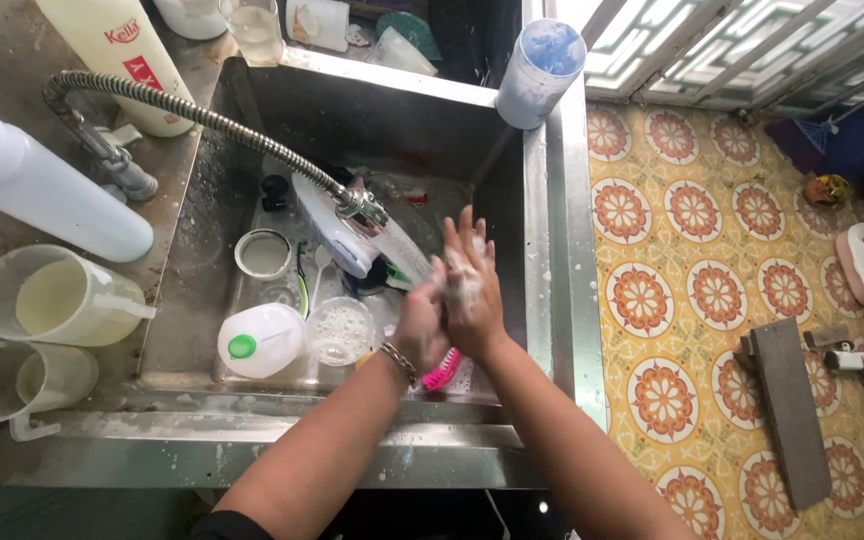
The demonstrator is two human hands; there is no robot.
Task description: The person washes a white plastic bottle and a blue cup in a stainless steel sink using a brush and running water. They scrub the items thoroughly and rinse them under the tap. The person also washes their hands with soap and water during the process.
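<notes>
Your left hand (420,335) and right hand (472,285) were pressed together over the steel sink (542,300), palm against palm and coated in white lather, with the right-hand fingers spread toward 12 o'clock; neither hand clamped an object. A water stream (404,252) from the flexible faucet hose (202,120) fell at 10 o'clock of the hands and reached them. A metal bracelet (400,362) sat on your left wrist. A pink brush (440,372) lay in the basin directly beneath the hands, at 6 o'clock. At 9 o'clock of the hands stood a clear cup of suds (339,330), and beyond it lay a white jug with a green cap (260,342). A round lid (263,254) rested at 10 o'clock, farther into the basin. A white cylindrical container with blue contents (540,72) stood on the sink's far corner at 1 o'clock. On the wet table left of the sink stood two clear measuring jugs (57,298), with a white bottle (42,190) lying beside them. Patterned floor tiles (697,280) lay at 3 o'clock.
</notes>
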